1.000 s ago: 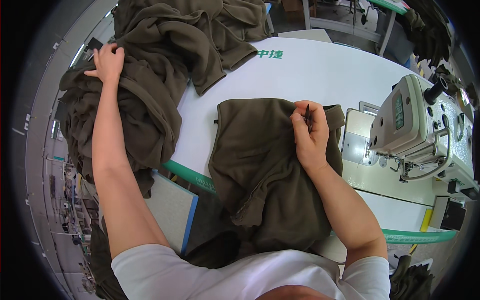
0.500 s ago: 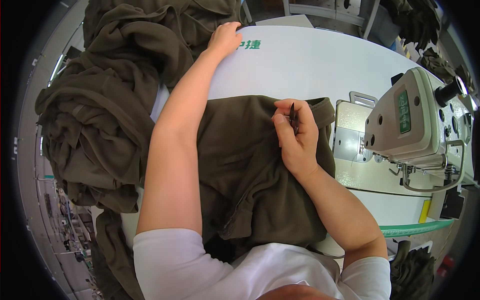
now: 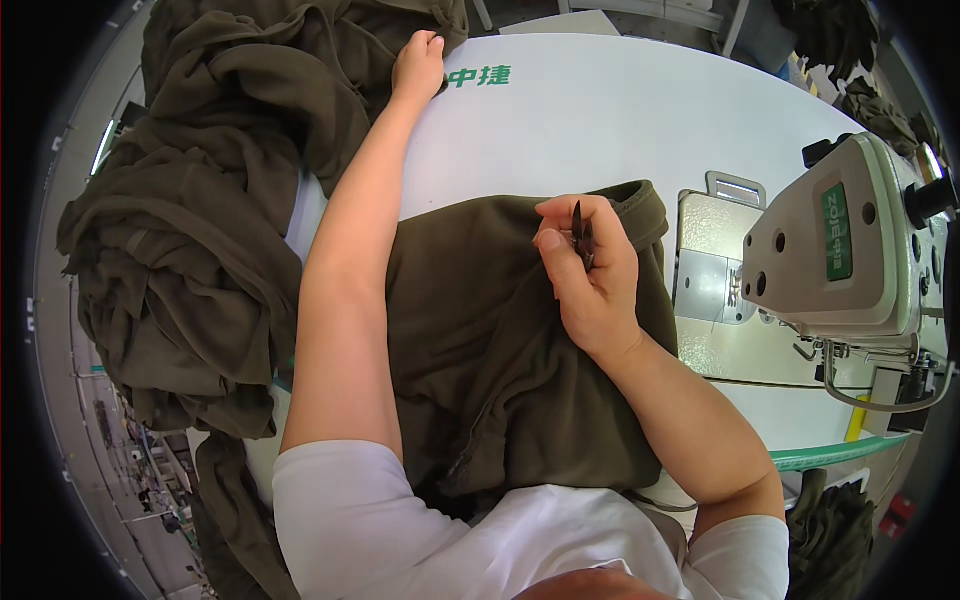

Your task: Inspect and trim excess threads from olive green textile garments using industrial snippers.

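My left hand (image 3: 418, 72) reaches far forward to the large pile of olive-brown fabric (image 3: 240, 65). Its fingers are closed on the pile's right edge. In my right hand (image 3: 598, 270) is a small dark pair of thread snips (image 3: 582, 238), its pointed blades sticking up past the curled fingers. That hand rests over an olive-brown garment piece (image 3: 460, 270) spread across the table before me and down to my lap. A folded, seamed band (image 3: 640, 208) of this piece lies just right of my right hand.
To the right stands a white sewing machine head (image 3: 825, 240) over a metal needle plate (image 3: 712, 285). The white table (image 3: 600, 110) curves round with a green edge (image 3: 835, 455). More fabric is heaped on the left (image 3: 190, 270) and hangs at the lower right (image 3: 830, 530).
My left hand has moved a little left and forward, and its fingers have closed on the pile's edge. My right hand keeps the snips over the garment piece. The view has shifted slightly.
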The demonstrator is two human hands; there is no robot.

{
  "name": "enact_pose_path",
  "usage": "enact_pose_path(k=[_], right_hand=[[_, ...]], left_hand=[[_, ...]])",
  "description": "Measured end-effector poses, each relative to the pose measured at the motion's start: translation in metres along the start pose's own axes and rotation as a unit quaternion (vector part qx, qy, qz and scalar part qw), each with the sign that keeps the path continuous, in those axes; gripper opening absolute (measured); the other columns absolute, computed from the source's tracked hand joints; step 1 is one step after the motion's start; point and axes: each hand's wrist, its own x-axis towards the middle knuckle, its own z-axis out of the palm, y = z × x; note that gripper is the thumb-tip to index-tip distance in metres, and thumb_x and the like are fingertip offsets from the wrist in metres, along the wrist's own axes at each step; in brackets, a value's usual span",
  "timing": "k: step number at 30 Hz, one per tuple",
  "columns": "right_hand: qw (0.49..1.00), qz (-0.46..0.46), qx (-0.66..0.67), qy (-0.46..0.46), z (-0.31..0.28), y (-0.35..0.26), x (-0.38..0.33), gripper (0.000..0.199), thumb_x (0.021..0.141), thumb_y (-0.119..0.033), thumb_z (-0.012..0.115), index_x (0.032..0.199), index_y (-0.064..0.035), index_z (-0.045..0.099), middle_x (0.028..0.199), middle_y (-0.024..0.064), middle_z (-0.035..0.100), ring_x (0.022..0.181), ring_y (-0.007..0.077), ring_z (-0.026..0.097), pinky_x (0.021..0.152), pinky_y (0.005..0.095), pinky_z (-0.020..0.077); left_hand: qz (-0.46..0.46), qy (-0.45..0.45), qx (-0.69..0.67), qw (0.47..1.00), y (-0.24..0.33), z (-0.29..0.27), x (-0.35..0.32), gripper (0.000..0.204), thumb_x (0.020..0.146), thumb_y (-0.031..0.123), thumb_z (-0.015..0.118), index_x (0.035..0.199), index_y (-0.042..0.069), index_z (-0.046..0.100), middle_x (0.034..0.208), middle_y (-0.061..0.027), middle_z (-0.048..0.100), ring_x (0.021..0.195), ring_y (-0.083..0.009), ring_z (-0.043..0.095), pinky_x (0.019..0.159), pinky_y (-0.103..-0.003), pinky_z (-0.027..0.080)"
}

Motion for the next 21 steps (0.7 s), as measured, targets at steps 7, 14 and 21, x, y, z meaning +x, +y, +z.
enact_pose_path(k=[7,14,21], right_hand=[[1.0,0.01,-0.03,0.0,-0.001,0.0,0.0,0.013,0.093,-0.005,0.051,0.106,-0.0014,0.052,0.083,0.0015,0.056,0.057,0.0015,0.042,0.051,0.0165,0.0348],[0.999,0.014,-0.031,-0.007,-0.001,-0.001,-0.001,0.013,0.093,-0.004,0.05,0.106,-0.0015,0.052,0.082,0.0014,0.056,0.056,0.0016,0.042,0.05,0.0168,0.0348],[0.999,0.014,-0.038,-0.01,-0.003,0.003,0.004,0.013,0.092,-0.004,0.051,0.105,-0.0017,0.053,0.081,0.0006,0.056,0.057,0.0018,0.043,0.051,0.0169,0.035]], left_hand=[[0.045,-0.009,-0.152,0.987,0.006,-0.01,-0.027,0.033,0.088,0.028,0.066,0.1,-0.002,0.061,0.083,-0.0037,0.061,0.072,-0.007,0.054,0.063,-0.023,0.047],[-0.016,-0.03,-0.274,0.961,0.004,-0.013,-0.03,0.03,0.09,0.024,0.064,0.106,-0.002,0.059,0.084,-0.0006,0.059,0.07,-0.006,0.053,0.061,-0.02,0.047],[-0.081,0.036,-0.507,0.857,0.028,-0.027,-0.031,0.02,0.092,0.016,0.059,0.105,0.002,0.06,0.09,-0.0017,0.06,0.075,-0.0078,0.056,0.069,-0.022,0.051]])
